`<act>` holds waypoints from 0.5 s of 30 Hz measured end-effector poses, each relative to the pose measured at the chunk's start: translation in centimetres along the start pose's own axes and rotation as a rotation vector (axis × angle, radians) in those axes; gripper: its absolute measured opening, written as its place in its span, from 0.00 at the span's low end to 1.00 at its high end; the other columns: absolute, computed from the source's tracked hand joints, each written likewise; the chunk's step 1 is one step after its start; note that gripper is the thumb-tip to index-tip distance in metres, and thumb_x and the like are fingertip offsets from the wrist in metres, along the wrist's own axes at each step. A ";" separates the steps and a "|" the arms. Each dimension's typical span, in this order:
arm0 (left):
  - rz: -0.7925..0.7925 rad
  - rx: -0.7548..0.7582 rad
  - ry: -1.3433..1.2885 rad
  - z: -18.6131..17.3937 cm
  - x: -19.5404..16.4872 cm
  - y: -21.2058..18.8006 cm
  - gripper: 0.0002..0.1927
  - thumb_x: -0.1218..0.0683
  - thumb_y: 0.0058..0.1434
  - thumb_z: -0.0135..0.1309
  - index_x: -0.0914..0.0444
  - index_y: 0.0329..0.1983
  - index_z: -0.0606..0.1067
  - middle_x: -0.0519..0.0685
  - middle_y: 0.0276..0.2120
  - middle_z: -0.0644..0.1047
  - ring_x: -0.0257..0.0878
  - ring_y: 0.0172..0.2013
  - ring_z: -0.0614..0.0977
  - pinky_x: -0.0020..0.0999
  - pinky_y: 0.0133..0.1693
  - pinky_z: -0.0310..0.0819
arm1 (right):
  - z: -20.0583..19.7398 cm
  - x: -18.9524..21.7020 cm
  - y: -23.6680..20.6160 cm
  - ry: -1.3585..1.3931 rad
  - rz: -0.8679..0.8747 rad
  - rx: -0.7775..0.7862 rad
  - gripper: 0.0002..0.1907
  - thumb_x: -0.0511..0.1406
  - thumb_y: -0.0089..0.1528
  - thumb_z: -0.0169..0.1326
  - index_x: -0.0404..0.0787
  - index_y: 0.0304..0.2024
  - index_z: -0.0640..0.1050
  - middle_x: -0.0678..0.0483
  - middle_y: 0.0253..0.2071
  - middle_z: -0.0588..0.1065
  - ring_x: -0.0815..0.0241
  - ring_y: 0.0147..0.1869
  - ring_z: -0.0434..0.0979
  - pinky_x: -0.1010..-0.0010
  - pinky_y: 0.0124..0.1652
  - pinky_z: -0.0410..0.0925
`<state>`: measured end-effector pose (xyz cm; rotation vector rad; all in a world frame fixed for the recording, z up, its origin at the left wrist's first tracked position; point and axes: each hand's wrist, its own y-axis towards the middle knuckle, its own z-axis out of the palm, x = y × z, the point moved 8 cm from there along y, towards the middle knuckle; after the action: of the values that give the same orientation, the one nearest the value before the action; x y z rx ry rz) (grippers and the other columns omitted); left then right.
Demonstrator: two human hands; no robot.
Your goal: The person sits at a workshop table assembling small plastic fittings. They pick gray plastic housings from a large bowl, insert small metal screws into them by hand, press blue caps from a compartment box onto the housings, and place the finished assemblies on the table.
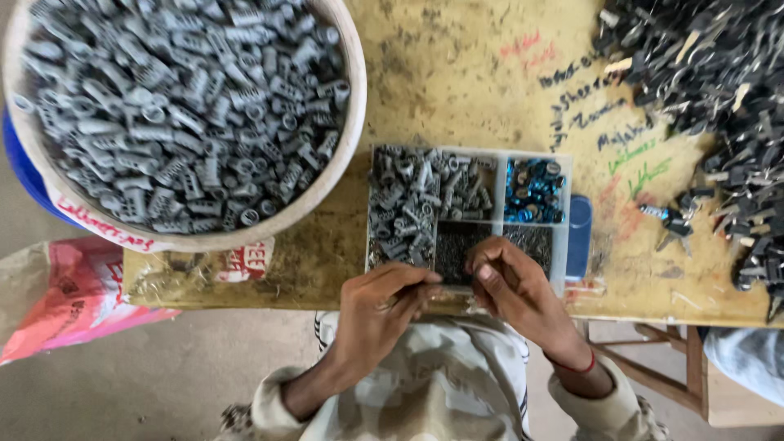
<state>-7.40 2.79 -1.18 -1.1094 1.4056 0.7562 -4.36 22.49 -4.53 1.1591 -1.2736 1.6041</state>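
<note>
Big white bowl (349, 122) heaped with grey plastic pieces (180, 106); black parts pile (719, 90) far right; pink bag (73, 298) on floor.

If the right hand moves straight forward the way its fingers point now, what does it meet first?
Probably the compartment of tiny dark parts in the clear divided tray: the right hand points up-left at the tray's near edge. Depth is unclear, so it may pass just above.

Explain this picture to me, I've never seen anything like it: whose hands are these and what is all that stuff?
One camera on a person's head looks down at their own bare hands. The left hand and right hand pinch something too small to identify at the near edge of a clear plastic compartment tray holding grey plastic pieces, shiny blue metal parts and tiny dark bits. It sits on a scribbled yellow wooden table, beside a big round white tub of grey pieces and a heap of dark parts.
</note>
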 end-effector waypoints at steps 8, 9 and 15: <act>0.171 -0.087 -0.160 2.9 -2.5 1.0 0.08 0.65 0.64 0.59 0.68 0.47 0.81 0.52 0.40 0.84 0.36 0.37 0.88 0.26 0.38 0.85 | 1.4 3.7 -1.0 -0.115 -0.219 -0.164 0.05 0.31 0.74 0.42 0.34 0.47 0.67 0.50 0.50 0.67 0.70 0.40 0.69 0.78 0.35 0.69; 0.173 -0.094 -0.140 2.9 -2.7 1.0 0.09 0.65 0.64 0.59 0.68 0.47 0.81 0.53 0.39 0.85 0.36 0.37 0.88 0.26 0.38 0.86 | 1.4 3.9 -1.2 -0.172 -0.241 -0.198 0.04 0.30 0.73 0.42 0.34 0.47 0.67 0.50 0.50 0.68 0.69 0.41 0.69 0.78 0.35 0.69; 0.116 -0.099 -0.229 3.0 -2.1 0.9 0.09 0.65 0.65 0.58 0.68 0.48 0.80 0.53 0.37 0.85 0.37 0.37 0.89 0.27 0.38 0.88 | 1.9 3.8 -0.7 -0.162 -0.192 -0.224 0.02 0.26 0.71 0.43 0.34 0.46 0.68 0.50 0.48 0.69 0.69 0.37 0.71 0.77 0.34 0.71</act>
<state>-7.34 6.26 0.26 -0.9876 1.2569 1.0126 -4.40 20.85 -0.54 1.2469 -1.3607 1.2158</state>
